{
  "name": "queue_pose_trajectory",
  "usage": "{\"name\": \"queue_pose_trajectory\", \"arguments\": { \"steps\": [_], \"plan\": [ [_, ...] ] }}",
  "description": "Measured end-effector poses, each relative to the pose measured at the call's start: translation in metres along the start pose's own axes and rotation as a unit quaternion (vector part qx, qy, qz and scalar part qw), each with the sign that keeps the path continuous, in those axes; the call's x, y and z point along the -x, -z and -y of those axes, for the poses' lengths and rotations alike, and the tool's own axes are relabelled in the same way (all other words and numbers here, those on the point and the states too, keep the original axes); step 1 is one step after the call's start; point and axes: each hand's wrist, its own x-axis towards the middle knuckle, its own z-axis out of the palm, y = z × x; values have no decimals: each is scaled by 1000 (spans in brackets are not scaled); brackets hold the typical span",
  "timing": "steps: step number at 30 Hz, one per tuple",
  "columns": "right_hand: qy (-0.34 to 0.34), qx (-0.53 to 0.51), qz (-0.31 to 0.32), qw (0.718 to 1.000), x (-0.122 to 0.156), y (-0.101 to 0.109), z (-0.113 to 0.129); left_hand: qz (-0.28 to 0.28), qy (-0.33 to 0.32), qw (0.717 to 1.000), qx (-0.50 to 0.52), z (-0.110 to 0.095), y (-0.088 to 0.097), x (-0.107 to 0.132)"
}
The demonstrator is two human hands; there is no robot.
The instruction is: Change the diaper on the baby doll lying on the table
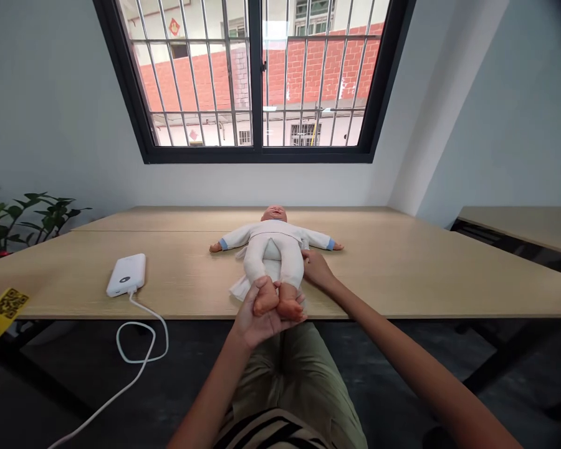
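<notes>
A baby doll (274,244) in a white suit with blue cuffs lies on its back on the wooden table (393,268), arms spread, head towards the window. My left hand (257,318) is closed round both bare feet of the doll at the table's near edge. A white cloth (241,288) shows under the doll's legs. My right hand (316,268) rests against the doll's hip on its right side, fingers curled on the white fabric there.
A white power bank (126,274) lies on the table to the left, its white cable (135,349) looping down off the edge. A potted plant (23,218) stands at far left. A yellow tag (2,312) hangs near the left edge. Another desk (523,227) is at right.
</notes>
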Motion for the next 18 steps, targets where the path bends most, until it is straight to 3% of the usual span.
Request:
{"name": "queue_pose_trajectory", "arguments": {
  "steps": [4, 7, 10, 12, 15, 18],
  "plan": [
    [-47, -54, -82, 994, -4, 0, -7, -29, -14, 999, 8, -2, -9, 0],
    [-74, -116, -51, 989, 0, -1, -5, -76, -59, 995, 12, -5, -21, 7],
    [-78, -108, -10, 991, 8, 0, 1, -155, -74, 985, 14, -9, -27, 19],
    [-82, -88, 8, 993, 12, 1, 4, -178, -120, 977, -3, -13, -25, 27],
    [-92, -87, 30, 992, 13, 3, 4, -185, -199, 959, -74, -25, -17, 33],
    [-105, -122, 35, 986, 10, 2, 0, -223, -257, 914, -221, -43, -4, 35]
  ]
}}
